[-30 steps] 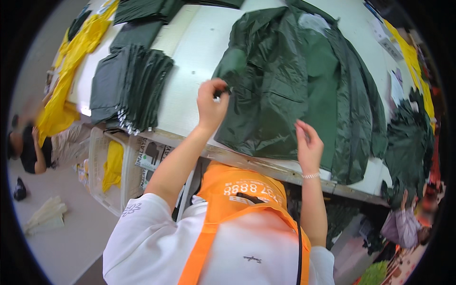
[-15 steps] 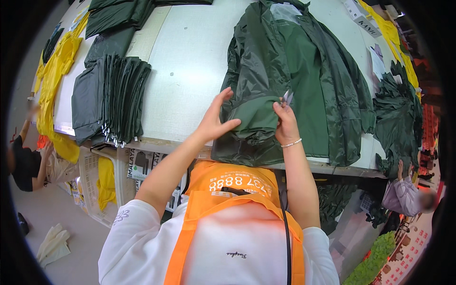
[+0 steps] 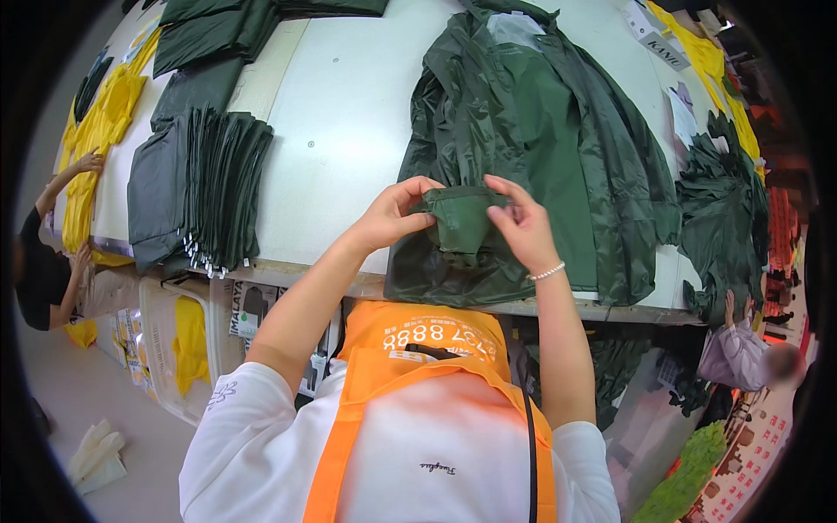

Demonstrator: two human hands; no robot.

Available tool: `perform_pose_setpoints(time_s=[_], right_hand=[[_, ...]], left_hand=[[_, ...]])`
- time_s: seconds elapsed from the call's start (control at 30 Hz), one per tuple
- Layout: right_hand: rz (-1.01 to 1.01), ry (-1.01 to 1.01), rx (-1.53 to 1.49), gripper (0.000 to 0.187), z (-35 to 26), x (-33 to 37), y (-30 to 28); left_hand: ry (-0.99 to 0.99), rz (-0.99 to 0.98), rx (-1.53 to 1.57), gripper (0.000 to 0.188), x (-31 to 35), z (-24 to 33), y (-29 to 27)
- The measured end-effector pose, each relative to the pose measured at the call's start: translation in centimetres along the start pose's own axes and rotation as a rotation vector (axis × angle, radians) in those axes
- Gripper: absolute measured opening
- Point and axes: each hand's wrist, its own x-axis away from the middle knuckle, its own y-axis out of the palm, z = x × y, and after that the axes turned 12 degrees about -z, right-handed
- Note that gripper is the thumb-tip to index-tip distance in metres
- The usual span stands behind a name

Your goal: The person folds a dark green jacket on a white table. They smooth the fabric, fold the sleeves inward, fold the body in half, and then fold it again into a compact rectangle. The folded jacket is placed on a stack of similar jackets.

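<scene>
A dark green rain jacket (image 3: pixel 558 148) lies spread on the white table in front of me, its inner side showing. One sleeve is drawn toward me, and its cuff end (image 3: pixel 466 218) stands raised between my hands. My left hand (image 3: pixel 392 213) pinches the left edge of the cuff between thumb and fingers. My right hand (image 3: pixel 526 228), with a beaded bracelet at the wrist, grips the cuff's right edge with its fingertips. No blade shows at the right hand now; whether it still keeps one in the palm is hidden.
Folded dark green garments (image 3: pixel 205 187) stand in a row on the left. Yellow garments (image 3: pixel 100 131) hang over the far left edge by a co-worker in black. Rumpled green garments (image 3: pixel 724 209) lie at right near another person. Below the table is a white crate (image 3: pixel 222 322).
Both hands have drawn the sleeve end up and turned its opening toward me. The pointed metal tool in my right hand has gone out of sight. The left co-worker's arm has reached up.
</scene>
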Motion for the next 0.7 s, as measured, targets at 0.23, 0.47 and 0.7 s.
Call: perform_pose_setpoints(time_s=[0.23, 0.47, 0.7], right_hand=[[0.027, -0.041, -0.096, 0.038, -0.8, -0.9, 0.5], [0.040, -0.310, 0.180, 0.023, -5.3, -0.9, 2.3], [0.177, -0.206, 0.147, 0.007, -5.2, -1.1, 2.5]], left_hand=[[-0.013, -0.041, 0.093, 0.018, -0.6, 1.9, 0.4], [-0.103, 0.076, -0.083, 0.018, -1.5, 2.3, 0.8], [-0.127, 0.150, -0.120, 0.013, -2.4, 3.0, 1.6]])
